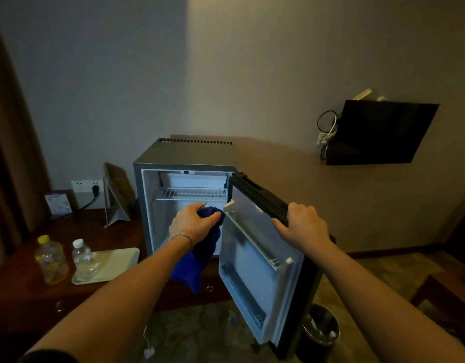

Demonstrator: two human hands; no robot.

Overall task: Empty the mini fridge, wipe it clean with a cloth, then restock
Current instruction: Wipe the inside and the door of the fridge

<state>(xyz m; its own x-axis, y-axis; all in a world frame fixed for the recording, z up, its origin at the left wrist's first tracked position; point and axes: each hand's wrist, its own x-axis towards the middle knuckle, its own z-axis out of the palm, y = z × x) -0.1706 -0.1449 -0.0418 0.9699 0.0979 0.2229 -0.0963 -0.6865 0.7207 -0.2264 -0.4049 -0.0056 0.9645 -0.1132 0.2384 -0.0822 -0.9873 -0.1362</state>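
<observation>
The grey mini fridge (189, 153) stands on a dark wooden desk with its door (255, 258) swung open to the right. A white wire shelf (192, 193) shows inside; no items are visible in the interior. My left hand (193, 222) grips a blue cloth (197, 268) at the fridge opening, and the cloth hangs down below my wrist. My right hand (302, 224) grips the top edge of the open door. A yellow-capped bottle (51, 260) and a white-capped water bottle (83, 260) stand on the desk to the left of the fridge.
A pale tray (116, 263) lies on the desk (21, 297) beside the bottles. A framed stand (116, 195), a card and a wall socket with a plug sit behind. A round bin (321, 328) stands on the floor under the door. A dark TV (380, 132) hangs on the right wall.
</observation>
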